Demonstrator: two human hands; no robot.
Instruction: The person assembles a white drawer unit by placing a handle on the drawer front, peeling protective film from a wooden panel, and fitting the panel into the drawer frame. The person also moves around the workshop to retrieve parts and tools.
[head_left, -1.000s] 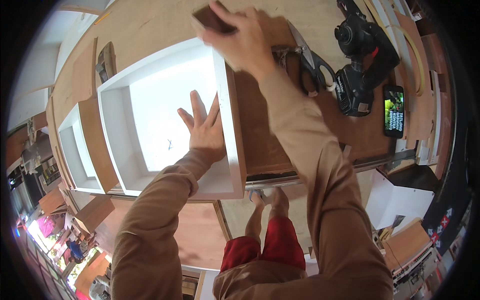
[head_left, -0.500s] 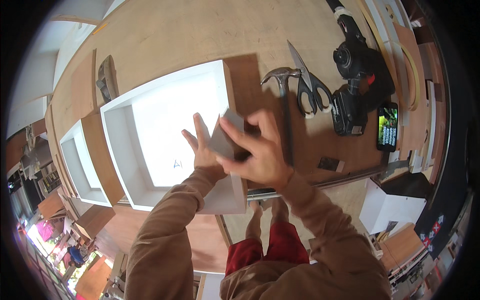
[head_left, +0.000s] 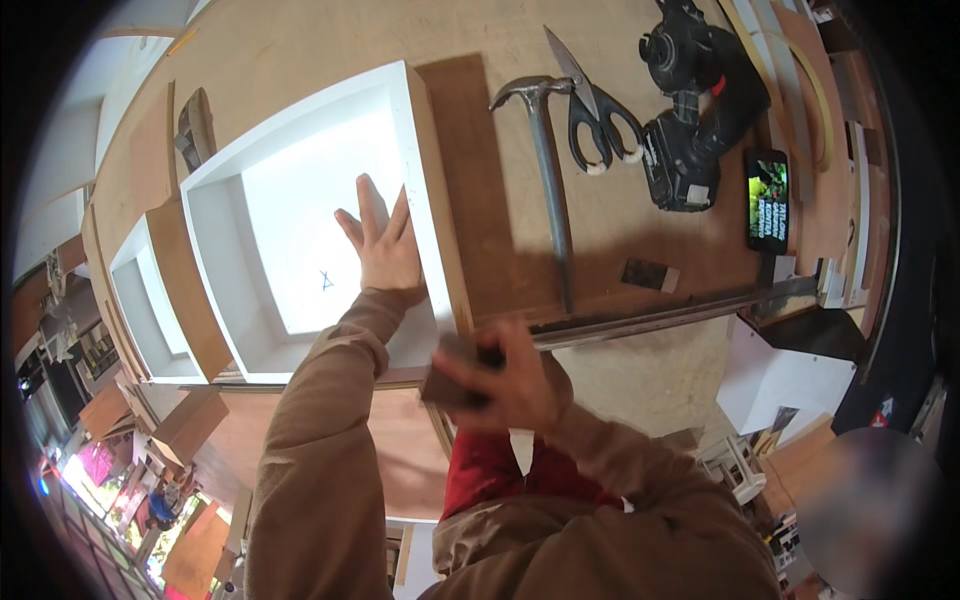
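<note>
A shallow white-lined wooden drawer box (head_left: 436,200) lies open side up on the workbench, with a small blue pen mark on its inner bottom. Inside it, my left hand (head_left: 388,255) rests with spread fingers against the white bottom, close to the right wall. My right hand (head_left: 525,385) grips a dark brown-grey sanding block (head_left: 450,378), blurred by motion. The block is near the box's front right corner, just off the bench's front edge; whether it touches the box I cannot tell.
Right of the box lie a claw hammer (head_left: 548,170), black-handled scissors (head_left: 598,115), a black cordless power tool (head_left: 690,110), a lit phone (head_left: 767,200) and a small dark scrap (head_left: 650,275). To the left are a smaller drawer box (head_left: 185,290) and a hand plane (head_left: 195,130).
My right hand has brought the sanding block down toward me, from the box's right wall to its front corner. My left hand stays spread inside the box. The whole view has shifted slightly.
</note>
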